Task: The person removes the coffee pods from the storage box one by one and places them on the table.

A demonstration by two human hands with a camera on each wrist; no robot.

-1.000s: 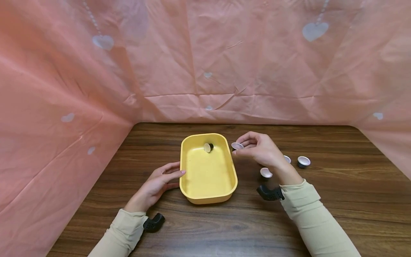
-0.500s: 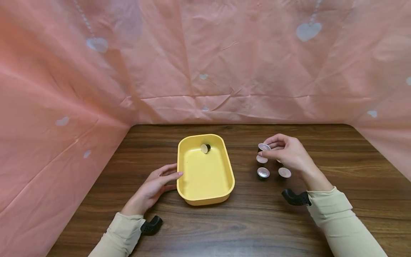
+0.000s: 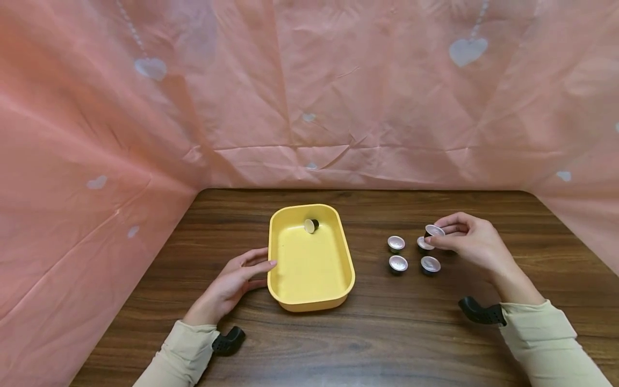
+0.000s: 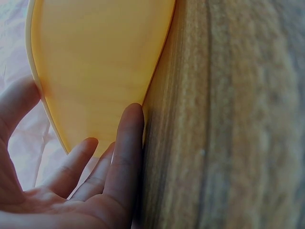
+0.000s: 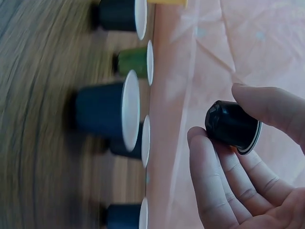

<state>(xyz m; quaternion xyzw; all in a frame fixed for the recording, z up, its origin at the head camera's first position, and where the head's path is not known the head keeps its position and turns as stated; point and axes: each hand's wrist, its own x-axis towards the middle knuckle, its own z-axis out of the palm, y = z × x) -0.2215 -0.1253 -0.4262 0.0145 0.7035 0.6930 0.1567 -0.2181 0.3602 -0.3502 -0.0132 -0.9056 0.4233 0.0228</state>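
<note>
A black coffee capsule (image 5: 231,126) with a pale foil lid is pinched between thumb and fingers of my right hand (image 3: 476,244), tilted, to the right of the other capsules. Below and left of it several capsules stand lid up on the table, among them a green one (image 5: 133,62) and a dark blue one (image 5: 100,109). My left hand (image 3: 232,285) rests against the left side of a yellow tray (image 3: 351,274), thumb at the rim and fairly straight fingers on the outer wall. One capsule (image 3: 311,226) lies on its side at the tray's far end.
The wooden table (image 3: 338,349) runs back to a pink curtain (image 3: 338,107) that hangs behind and at the left. Black camera mounts sit at both wrists, the right mount (image 3: 481,312) just above the table.
My right hand has carried the held capsule rightward, from beside the tray to past the standing capsules. The left hand keeps its place on the tray.
</note>
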